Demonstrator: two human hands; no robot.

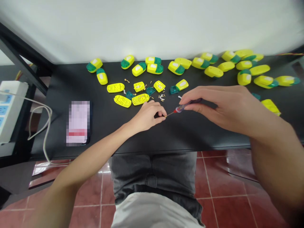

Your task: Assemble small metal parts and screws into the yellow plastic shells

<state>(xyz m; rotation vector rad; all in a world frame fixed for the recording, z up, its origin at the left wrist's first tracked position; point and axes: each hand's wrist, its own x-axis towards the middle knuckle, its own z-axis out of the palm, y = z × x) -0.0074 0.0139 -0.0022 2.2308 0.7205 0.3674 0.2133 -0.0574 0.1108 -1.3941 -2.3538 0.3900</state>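
My right hand [213,104] grips a screwdriver [180,108] with a red-and-clear handle, its thin shaft pointing left. At the shaft's tip, my left hand [150,116] pinches a tiny brass-coloured piece, probably a screw [166,117], between thumb and forefinger. Just beyond the left hand lie opened yellow shell halves, one of them a long half [140,99] near the knuckles and another half [122,101] to its left. Small screws and metal bits [161,97] are scattered between the hands, near a dark green translucent cap [174,90] and a short yellow cover [182,85].
Several closed yellow-and-green plastic cases [155,68] line the back of the black table [106,126] along the wall. A phone [78,123] lies at the left. A white power strip [11,110] with a pale cable [46,133] is at the far left.
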